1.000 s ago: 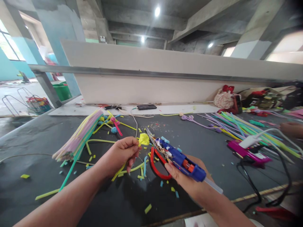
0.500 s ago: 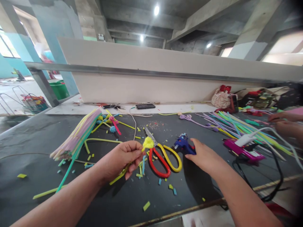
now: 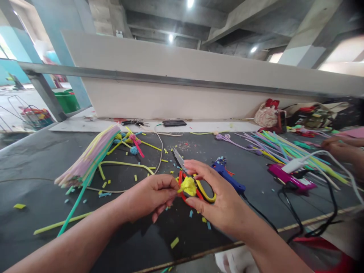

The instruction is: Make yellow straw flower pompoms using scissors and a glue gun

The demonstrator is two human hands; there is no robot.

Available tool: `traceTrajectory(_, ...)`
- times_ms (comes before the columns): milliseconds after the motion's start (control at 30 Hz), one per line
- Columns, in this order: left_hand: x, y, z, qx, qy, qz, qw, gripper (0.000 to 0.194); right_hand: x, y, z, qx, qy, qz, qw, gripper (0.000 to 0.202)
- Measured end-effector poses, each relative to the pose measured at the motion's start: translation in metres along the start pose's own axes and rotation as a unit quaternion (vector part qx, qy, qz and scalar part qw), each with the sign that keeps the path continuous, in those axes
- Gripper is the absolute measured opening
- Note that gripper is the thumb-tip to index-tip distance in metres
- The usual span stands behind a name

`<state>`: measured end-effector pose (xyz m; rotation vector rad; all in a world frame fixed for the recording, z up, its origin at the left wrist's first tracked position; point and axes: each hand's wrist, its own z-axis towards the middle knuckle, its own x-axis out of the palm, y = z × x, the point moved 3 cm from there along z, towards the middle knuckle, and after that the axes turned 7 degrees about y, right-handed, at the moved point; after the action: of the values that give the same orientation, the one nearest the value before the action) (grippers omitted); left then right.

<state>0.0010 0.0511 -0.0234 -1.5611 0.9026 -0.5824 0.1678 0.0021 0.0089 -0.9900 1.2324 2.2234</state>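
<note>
My left hand [image 3: 155, 195] is closed, pinching a yellow pipe-cleaner piece [image 3: 188, 186] just below its fluffy rounded head. Around that head curves my right hand [image 3: 217, 193], thumb and fingers apart and nothing gripped; whether a fingertip touches the yellow fluff I cannot tell. Under both hands lie scissors [image 3: 178, 157] with one red and one yellow handle, partly hidden, blades pointing away. A blue glue gun [image 3: 227, 176] rests on the table just beyond my right hand, its black cord running toward the front edge.
At left lies a bundle of pastel pipe cleaners [image 3: 91, 157]; more pipe cleaners [image 3: 287, 149] spread at right. A magenta device [image 3: 291, 178] with a white plug and cords sits nearby. A phone [image 3: 174, 123] lies at the back. Another person's hand [image 3: 342, 149] is at the right edge.
My right hand has left the blue glue gun and moved left to the yellow piece. The glue gun now lies on the table. My left hand has shifted slightly right, still holding the yellow piece.
</note>
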Motion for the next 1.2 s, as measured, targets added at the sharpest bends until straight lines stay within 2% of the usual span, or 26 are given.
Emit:
traceTrajectory(200,0.001,-0.001,0.000,0.007,0.004,0.037,0.999,0.014,-0.001,-0.002,0.002,0.009,-0.002,0.019,1.000,0.051)
traceTrajectory(433,0.001,-0.002,-0.001,0.015,0.001,0.069,0.997,0.014,-0.001,-0.002,0.002,0.041,0.024,0.031,0.998,0.042)
traceTrajectory(567,0.000,-0.007,-0.002,0.017,-0.007,0.101,0.995,0.013,0.000,-0.002,0.003,0.033,0.024,0.030,0.999,0.038)
traceTrajectory(733,-0.003,-0.014,-0.002,0.082,-0.031,0.143,0.986,0.011,0.001,-0.001,0.006,0.021,0.027,0.034,0.999,0.034)
traceTrajectory(800,-0.003,-0.013,-0.001,0.067,-0.017,0.118,0.991,0.011,0.002,-0.002,0.007,0.026,0.029,0.055,0.998,0.033)
traceTrajectory(933,-0.003,-0.007,0.000,-0.012,0.021,0.024,0.999,0.008,0.001,-0.002,0.006,0.036,0.037,0.116,0.992,0.034)
traceTrajectory(1200,-0.001,-0.004,-0.003,-0.037,0.050,0.011,0.998,0.014,0.001,-0.005,0.004,0.068,0.076,0.151,0.983,0.027)
